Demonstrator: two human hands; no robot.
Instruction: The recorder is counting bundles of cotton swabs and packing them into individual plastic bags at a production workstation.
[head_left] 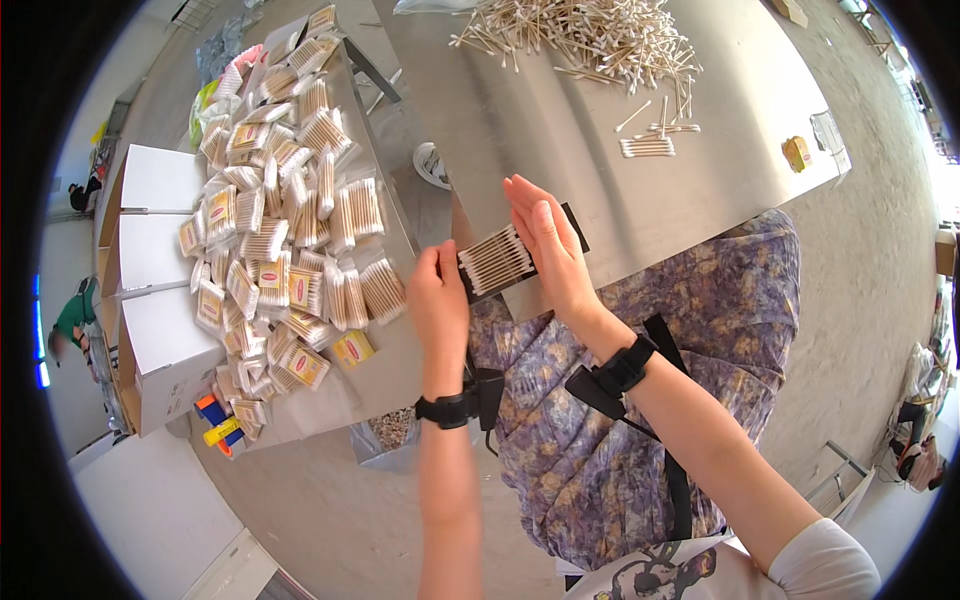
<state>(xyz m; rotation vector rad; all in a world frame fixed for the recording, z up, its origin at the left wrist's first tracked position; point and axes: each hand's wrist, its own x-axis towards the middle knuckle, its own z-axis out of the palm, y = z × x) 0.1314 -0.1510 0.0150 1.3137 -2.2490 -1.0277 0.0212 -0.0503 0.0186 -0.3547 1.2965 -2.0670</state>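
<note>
A row of cotton swabs [497,262] lies side by side on a flat black tray [487,293] at the near edge of the metal table. At the tray's left end, my left hand [438,305] has its fingers bent and pressed together on the edge, next to the swab tips. My right hand [556,250] lies along the other end of the row, fingers straight and flat, palm turned toward the swabs. The palm side of my right hand is partly hidden, and so is the tray's far part beneath it.
A big pile of loose cotton swabs [600,40] lies at the table's far side, with a small yellow card pack [797,154] at right. Many bagged swab packs [265,240] cover the left table beside a white carton [160,285]. A person in green [75,318] is far left.
</note>
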